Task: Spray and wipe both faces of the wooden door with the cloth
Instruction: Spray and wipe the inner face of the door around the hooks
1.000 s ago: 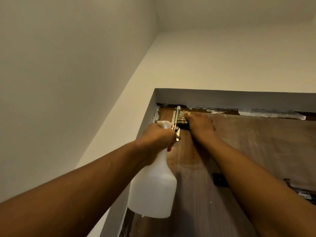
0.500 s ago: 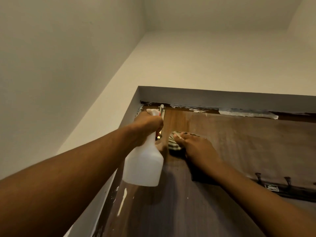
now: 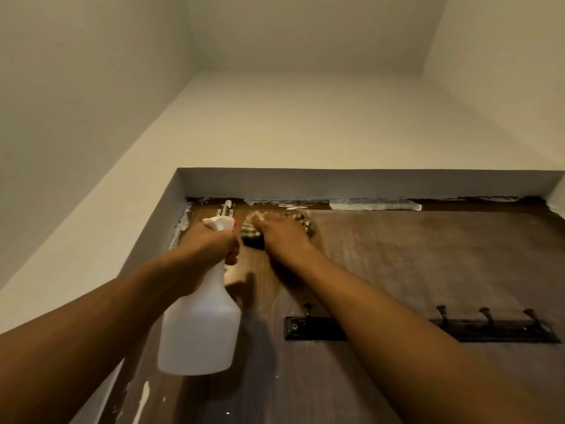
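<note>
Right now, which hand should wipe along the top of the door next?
The right hand, probably. It lies flat on the checked cloth against the wooden door near its top edge, with more door to its right. The left hand grips the spray bottle, so it is busy.

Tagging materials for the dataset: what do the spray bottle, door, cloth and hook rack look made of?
Spray bottle: white plastic, matte, slightly translucent. Door: wood or wood-look laminate; brown grain streaks, dull sheen. Cloth: woven fabric; checked pattern, crumpled. Hook rack: probably dark metal; screw head and faint glints.
</note>
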`<act>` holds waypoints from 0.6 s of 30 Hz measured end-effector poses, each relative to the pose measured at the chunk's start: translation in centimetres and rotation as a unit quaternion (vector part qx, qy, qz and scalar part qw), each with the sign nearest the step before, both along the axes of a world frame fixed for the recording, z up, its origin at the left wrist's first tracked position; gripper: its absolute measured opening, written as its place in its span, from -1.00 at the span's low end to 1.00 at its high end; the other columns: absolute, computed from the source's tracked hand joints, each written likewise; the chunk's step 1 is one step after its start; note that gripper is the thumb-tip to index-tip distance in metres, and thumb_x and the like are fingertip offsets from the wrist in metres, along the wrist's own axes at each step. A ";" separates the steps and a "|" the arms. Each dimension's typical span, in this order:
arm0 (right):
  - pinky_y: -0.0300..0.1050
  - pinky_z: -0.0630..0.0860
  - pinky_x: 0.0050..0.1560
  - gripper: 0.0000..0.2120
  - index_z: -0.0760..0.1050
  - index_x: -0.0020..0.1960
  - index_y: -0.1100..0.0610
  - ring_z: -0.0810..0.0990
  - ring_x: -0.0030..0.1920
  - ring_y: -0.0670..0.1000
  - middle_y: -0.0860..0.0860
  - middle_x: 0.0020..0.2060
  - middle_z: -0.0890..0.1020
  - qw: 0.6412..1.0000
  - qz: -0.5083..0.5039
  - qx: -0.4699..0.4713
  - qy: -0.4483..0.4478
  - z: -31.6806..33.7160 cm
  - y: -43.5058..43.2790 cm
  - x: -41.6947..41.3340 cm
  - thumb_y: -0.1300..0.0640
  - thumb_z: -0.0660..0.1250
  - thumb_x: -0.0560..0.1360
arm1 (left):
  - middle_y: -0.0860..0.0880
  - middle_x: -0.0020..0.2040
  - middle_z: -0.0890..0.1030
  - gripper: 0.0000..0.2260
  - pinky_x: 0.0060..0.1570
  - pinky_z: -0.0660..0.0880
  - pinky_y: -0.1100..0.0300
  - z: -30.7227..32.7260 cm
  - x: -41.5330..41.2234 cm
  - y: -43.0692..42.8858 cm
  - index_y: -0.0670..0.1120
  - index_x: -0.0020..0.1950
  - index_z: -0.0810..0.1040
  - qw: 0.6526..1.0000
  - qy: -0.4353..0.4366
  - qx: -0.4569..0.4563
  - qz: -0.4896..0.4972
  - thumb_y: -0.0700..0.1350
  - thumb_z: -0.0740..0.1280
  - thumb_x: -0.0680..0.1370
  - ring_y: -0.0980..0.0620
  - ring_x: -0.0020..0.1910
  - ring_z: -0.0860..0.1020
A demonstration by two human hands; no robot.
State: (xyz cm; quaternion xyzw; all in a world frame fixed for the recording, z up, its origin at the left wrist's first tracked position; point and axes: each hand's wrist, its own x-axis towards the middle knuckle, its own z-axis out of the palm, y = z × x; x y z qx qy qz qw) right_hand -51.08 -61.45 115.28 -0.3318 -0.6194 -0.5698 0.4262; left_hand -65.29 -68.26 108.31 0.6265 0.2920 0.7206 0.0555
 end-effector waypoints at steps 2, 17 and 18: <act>0.07 0.38 0.38 -0.53 0.27 0.53 0.03 0.39 0.42 0.14 0.12 0.44 0.40 0.999 -0.001 -0.008 -0.035 -2.6 -0.1 3.1 0.02 0.19 0.63 | -0.23 0.01 0.58 -0.63 -0.23 0.51 0.08 -0.1 0.2 0.1 -0.16 0.21 0.41 1.000 0.000 -0.002 -0.007 -0.29 0.34 0.42 -0.13 -0.04 0.60; 0.03 0.45 0.29 -0.62 0.34 0.47 0.02 0.49 0.31 0.13 0.10 0.34 0.51 1.000 0.009 0.000 0.023 0.9 0.5 7.5 0.08 0.16 0.67 | -0.25 0.03 0.60 -0.87 -0.14 0.53 0.04 1.0 7.0 -0.8 -0.16 -0.11 0.45 0.999 0.038 0.013 -0.013 -0.32 0.30 0.39 -0.19 0.03 0.60; 0.02 0.40 0.33 -0.60 0.33 0.49 0.01 0.46 0.36 0.11 0.09 0.37 0.48 1.000 0.014 0.009 0.004 -0.5 0.5 8.6 0.06 0.18 0.66 | -0.26 0.04 0.60 -0.89 -0.12 0.53 0.04 0.9 7.4 -0.8 -0.14 -0.16 0.44 0.999 0.035 0.015 -0.014 -0.32 0.29 0.40 -0.20 0.04 0.60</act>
